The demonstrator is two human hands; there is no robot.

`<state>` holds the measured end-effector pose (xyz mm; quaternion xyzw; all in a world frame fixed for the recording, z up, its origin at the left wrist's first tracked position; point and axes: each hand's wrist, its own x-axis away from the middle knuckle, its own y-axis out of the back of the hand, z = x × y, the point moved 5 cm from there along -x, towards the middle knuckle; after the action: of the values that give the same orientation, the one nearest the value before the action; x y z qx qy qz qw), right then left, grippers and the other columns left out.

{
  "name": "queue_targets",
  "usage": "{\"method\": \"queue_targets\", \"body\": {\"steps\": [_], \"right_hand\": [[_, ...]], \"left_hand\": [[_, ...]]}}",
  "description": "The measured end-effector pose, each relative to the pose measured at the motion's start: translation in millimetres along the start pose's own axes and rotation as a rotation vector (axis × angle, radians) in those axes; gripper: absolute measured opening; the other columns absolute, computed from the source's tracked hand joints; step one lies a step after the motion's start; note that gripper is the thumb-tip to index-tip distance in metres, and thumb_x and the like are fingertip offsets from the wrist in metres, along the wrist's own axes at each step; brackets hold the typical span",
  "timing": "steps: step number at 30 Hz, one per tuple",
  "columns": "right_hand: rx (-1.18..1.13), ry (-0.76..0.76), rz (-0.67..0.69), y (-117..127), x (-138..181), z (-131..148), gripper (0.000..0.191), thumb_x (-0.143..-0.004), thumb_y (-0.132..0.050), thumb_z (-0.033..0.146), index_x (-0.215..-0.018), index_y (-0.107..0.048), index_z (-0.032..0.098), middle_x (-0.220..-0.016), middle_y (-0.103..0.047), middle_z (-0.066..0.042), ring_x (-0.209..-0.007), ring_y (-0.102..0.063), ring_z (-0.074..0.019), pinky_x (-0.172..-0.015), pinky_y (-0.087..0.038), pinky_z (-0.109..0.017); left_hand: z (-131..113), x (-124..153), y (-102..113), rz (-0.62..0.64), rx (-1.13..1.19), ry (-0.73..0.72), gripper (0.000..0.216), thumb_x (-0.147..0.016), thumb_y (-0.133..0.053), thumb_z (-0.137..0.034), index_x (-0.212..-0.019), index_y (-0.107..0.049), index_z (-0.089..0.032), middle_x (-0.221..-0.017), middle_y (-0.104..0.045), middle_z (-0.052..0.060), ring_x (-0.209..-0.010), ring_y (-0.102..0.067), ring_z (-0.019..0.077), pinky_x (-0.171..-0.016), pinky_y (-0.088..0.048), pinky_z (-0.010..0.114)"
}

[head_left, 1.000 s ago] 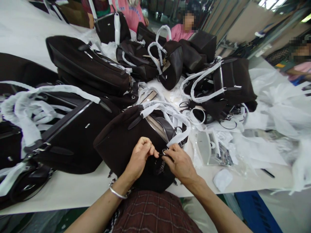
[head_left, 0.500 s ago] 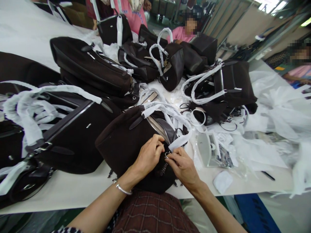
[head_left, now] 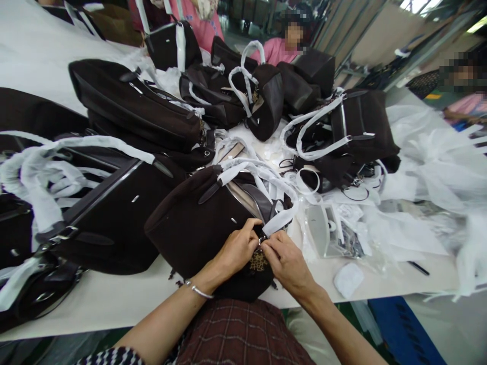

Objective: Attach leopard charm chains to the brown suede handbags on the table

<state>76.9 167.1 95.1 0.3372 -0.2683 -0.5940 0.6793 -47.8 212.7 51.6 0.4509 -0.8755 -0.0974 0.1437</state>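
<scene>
Suede-like dark brown cloth covers the handbag, which lies on its side at the 6 o'clock edge of the white table. Its near end hangs over the edge towards your lap.

Your left hand and right hand meet at the bag's 5 o'clock corner. On each, thumb and forefinger are pressed together, pinching a small metal ring by the zip end, with the other fingers curled in. A gold-patterned charm hangs just under the ring.

The bag looks soft and likely to slump, so support its body or grip near the strap anchors. The paper-wrapped handles at 12 o'clock of your hands may slide or tear in their wrapping. The nap will probably show finger marks. The ring is tiny and smooth and needs fingertips, not a full grasp.

Your fingertips cover most of the ring, so you cannot tell what it clips to or whether it is closed. The charm sits in shadow and its shape is unclear. More dark bags at 9 o'clock run out of view, and the clear plastic wrapping at 3 o'clock blurs into one heap.
</scene>
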Motion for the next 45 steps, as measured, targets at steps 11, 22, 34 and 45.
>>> {"method": "queue_targets", "body": {"steps": [11,22,34,45], "right_hand": [[-0.006,-0.169,0.037,1.6,-4.5,-11.5,0.009,-0.09,-0.06,0.02,-0.087,-0.069,0.021,-0.079,-0.061,0.0,-0.075,-0.059,-0.0143,-0.07,-0.042,-0.026],[0.001,-0.134,-0.01,4.5,-7.0,-9.2,0.014,-0.09,-0.058,0.019,-0.078,-0.064,0.02,-0.072,-0.056,0.001,-0.066,-0.053,-0.012,-0.064,-0.038,-0.026],[-0.168,-0.258,-0.173,18.5,0.5,-4.0,0.014,-0.092,-0.058,0.031,-0.084,-0.062,0.02,-0.073,-0.058,0.002,-0.061,-0.05,-0.0115,-0.062,-0.041,-0.025],[0.205,-0.254,-0.052,18.3,-7.5,-17.1,0.011,-0.09,-0.054,0.027,-0.091,-0.065,0.023,-0.075,-0.066,0.0,-0.065,-0.058,-0.0146,-0.064,-0.04,-0.028]], "left_hand": [[2.5,1.1,-2.0,-0.051,0.119,-0.055,0.043,-0.09,-0.045,-0.013,-0.133,-0.042,-0.021,-0.084,-0.068,-0.001,-0.081,-0.064,0.0146,-0.08,-0.045,0.025],[-0.9,4.1,-1.9,-0.062,0.032,-0.071,0.031,-0.092,-0.047,-0.013,-0.122,-0.05,-0.023,-0.084,-0.067,-0.001,-0.079,-0.064,0.0149,-0.075,-0.044,0.025],[-18.8,3.1,15.4,-0.093,0.221,-0.145,0.014,-0.091,-0.058,-0.027,-0.081,-0.063,-0.019,-0.095,-0.065,0.002,-0.093,-0.061,0.016,-0.088,-0.045,0.027],[-10.8,-4.8,8.1,-0.206,-0.344,-0.081,0.016,-0.095,-0.049,-0.02,-0.096,-0.064,-0.024,-0.092,-0.07,0.001,-0.085,-0.064,0.0161,-0.08,-0.046,0.026]]}}
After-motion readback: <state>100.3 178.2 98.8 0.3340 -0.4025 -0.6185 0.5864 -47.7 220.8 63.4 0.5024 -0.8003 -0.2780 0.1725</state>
